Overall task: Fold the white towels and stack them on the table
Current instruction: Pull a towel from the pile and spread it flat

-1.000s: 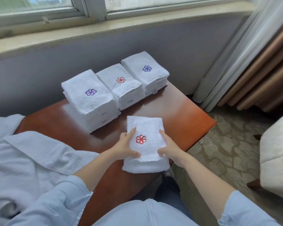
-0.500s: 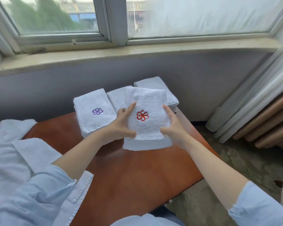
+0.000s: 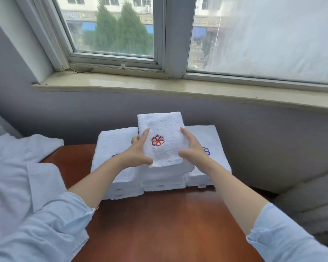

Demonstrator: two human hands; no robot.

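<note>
Both hands hold 1 folded white towel, red emblem facing up. The left hand grips its left edge, index finger on top, thumb at the near edge. The right hand grips its right edge, thumb on top. Directly beneath the hands, the middle stack sits on the table; the towel's near edge appears to touch it. The left stack lies outside the left hand, the right stack outside the right hand.
</note>
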